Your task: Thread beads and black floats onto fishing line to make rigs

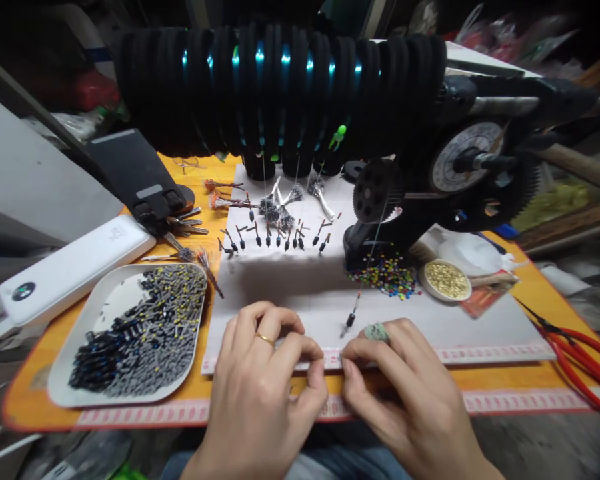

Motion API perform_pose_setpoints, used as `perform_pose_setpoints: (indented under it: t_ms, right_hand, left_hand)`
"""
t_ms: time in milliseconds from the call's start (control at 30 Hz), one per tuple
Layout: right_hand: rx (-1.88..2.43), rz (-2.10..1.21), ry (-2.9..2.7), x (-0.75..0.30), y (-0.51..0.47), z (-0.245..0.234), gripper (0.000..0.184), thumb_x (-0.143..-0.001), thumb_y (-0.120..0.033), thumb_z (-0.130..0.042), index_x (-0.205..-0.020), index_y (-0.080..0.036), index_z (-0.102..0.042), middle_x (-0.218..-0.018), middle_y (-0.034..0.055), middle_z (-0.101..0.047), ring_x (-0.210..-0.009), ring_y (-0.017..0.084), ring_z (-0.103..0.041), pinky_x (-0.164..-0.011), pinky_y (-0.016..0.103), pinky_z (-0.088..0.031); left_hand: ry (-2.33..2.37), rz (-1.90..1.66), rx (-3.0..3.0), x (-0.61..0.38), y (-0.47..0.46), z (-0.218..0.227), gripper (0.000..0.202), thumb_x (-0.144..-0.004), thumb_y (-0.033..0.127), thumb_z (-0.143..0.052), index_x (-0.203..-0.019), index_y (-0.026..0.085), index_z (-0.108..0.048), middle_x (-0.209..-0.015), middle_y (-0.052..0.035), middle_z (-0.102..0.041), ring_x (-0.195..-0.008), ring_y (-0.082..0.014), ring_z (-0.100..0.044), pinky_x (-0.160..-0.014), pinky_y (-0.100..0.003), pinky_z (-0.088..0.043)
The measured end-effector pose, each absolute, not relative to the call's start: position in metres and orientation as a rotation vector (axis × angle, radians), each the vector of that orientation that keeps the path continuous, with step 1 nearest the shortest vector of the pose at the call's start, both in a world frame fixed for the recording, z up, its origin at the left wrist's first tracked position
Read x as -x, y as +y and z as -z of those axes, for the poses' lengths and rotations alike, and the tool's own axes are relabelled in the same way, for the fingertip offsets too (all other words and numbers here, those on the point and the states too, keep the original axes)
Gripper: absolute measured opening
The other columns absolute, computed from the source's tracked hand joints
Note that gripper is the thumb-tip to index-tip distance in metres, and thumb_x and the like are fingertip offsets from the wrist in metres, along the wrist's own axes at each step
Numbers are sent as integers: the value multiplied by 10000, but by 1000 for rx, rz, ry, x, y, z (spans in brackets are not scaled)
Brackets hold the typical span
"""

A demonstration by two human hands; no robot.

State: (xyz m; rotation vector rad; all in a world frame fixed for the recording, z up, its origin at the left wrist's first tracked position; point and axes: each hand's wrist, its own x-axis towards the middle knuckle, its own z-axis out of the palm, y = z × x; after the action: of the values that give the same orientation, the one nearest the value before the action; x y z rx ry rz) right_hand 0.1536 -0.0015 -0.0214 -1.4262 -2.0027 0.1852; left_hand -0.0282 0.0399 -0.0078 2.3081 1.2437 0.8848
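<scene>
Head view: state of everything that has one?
Left hand, grip pinched shut at the mat edge.
Right hand, grip pinched shut, fingertips meeting the left's.
Mat, lying flat.
Tray, partly filled with small tubes.
Dish, full of gold beads.
Pliers, lying down, handles apart.

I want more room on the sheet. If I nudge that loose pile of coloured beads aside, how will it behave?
The coloured beads look small and round, lying loose on the flat white sheet, so they would probably scatter and roll rather than move together. They seem very light, and single ones are likely slippery to pinch.
</scene>
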Motion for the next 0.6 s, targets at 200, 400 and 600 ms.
perform_pose_setpoints:
  t_ms: [200, 400, 600]
  right_hand:
    - [1444, -178, -2004, -154, -3, 22, 142, -886, -50, -591, -915, -189, -585, -780, 32, -530, -748, 202, -492, -639, 320, -413]
    - [1424, -196, -2014, -155, -3, 23, 156, -884, -37, -601, -940, -180, -577, -794, 42, -534, -764, 205, -476, -650, 325, -406]
    - [1421, -196, -2017, -154, -3, 25, 164, -877, -27, -606, -952, -170, -578, -794, 46, -521, -771, 207, -459, -654, 326, -391]
  left_hand:
    - [1250, -848, -2306, 30, 42, 8, 128, -803, 74, -664, -805, 201, -663, -927, -68, -646, -967, -291, -522, -799, -454, -436]
    - [1258, -832, -2249, 28, 43, 4, 136, -770, 52, -646, -762, 188, -653, -905, -79, -630, -930, -297, -525, -783, -483, -423]
    - [1248, -795, -2292, 31, 44, 6, 132, -778, 79, -666, -780, 208, -640, -915, -59, -631, -936, -282, -527, -790, -455, -409]
